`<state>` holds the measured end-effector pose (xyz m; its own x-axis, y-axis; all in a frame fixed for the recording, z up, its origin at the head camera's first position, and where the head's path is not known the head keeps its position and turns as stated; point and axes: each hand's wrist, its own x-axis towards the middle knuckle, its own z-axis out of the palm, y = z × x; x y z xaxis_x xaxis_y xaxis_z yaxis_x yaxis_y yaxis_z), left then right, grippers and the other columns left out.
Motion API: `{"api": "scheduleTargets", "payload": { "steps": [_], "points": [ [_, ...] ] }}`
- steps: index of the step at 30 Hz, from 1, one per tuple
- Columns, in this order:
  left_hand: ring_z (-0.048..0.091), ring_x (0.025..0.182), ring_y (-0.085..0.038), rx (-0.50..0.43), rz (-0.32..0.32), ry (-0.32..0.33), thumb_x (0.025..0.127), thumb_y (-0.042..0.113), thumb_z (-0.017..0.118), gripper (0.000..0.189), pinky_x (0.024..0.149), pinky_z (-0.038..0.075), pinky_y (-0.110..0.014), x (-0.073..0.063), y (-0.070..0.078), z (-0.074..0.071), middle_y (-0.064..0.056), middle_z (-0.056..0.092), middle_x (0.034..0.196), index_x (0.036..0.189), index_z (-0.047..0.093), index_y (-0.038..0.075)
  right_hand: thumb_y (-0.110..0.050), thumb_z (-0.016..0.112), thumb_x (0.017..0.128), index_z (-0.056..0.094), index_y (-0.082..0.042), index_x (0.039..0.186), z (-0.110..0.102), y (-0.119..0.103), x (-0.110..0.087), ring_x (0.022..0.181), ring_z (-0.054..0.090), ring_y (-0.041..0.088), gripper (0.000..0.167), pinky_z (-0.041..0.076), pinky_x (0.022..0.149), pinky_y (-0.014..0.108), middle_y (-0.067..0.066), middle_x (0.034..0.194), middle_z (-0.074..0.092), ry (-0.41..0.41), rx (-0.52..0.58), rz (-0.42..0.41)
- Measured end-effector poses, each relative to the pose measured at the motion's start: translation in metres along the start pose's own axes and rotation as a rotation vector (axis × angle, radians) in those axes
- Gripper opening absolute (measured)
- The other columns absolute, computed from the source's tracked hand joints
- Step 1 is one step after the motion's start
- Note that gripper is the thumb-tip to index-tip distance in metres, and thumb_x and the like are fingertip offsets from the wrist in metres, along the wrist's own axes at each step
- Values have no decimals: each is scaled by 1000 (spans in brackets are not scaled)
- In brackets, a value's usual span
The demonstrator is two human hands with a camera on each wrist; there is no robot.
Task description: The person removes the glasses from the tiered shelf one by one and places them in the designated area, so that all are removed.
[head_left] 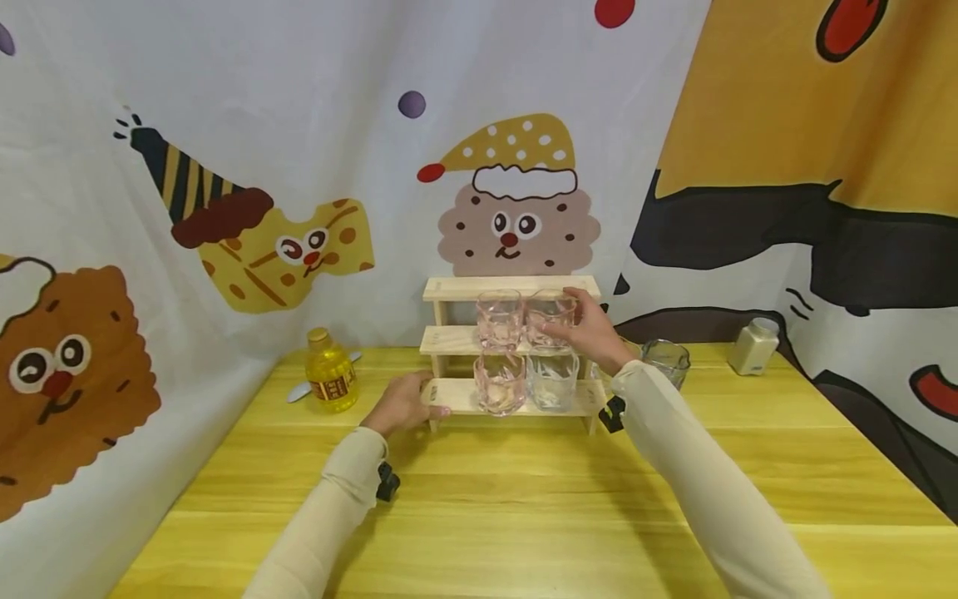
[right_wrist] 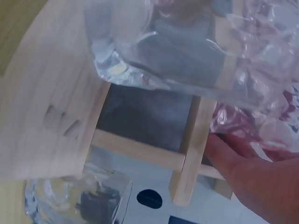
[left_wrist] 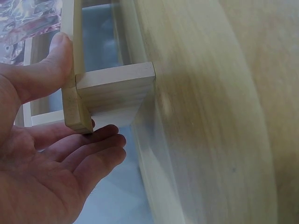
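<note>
With right hand point(head_left: 591, 333), gripping pink glass point(head_left: 545, 308) at middle step point(head_left: 449, 339) of wooden rack point(head_left: 512, 287) | with left hand point(head_left: 404, 405), pinching left end of rack's lowest step point(head_left: 458, 395) | possibly knocking neighbouring pink glass point(head_left: 500, 320) on same middle step by sideways push, or toppling it by jolting rack | pointing mouth upward, with long axis upright, square to rack's steps
</note>
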<state>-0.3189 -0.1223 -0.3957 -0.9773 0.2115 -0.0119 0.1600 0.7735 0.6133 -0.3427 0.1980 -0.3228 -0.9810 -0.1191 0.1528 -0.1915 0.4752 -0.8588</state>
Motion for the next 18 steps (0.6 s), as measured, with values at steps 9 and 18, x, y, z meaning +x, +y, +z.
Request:
{"api": "scheduleTargets", "payload": {
  "steps": [9, 18],
  "points": [
    [63, 96, -23, 4, -21, -4, 84, 27, 83, 75, 85, 54, -41, -1, 2, 0, -15, 68, 114, 146, 50, 2, -29, 73, 93, 22, -14, 160, 10, -3, 7, 137, 45, 37, 86, 46, 106, 55, 21, 152, 42, 51, 20, -24],
    [63, 95, -22, -3, -23, -2, 84, 27, 83, 75, 84, 53, -40, 0, 2, 1, -14, 68, 113, 147, 50, 4, -28, 76, 90, 29, -12, 157, 15, -2, 9, 131, 53, 36, 84, 52, 101, 51, 21, 150, 47, 123, 24, -31]
  ]
}}
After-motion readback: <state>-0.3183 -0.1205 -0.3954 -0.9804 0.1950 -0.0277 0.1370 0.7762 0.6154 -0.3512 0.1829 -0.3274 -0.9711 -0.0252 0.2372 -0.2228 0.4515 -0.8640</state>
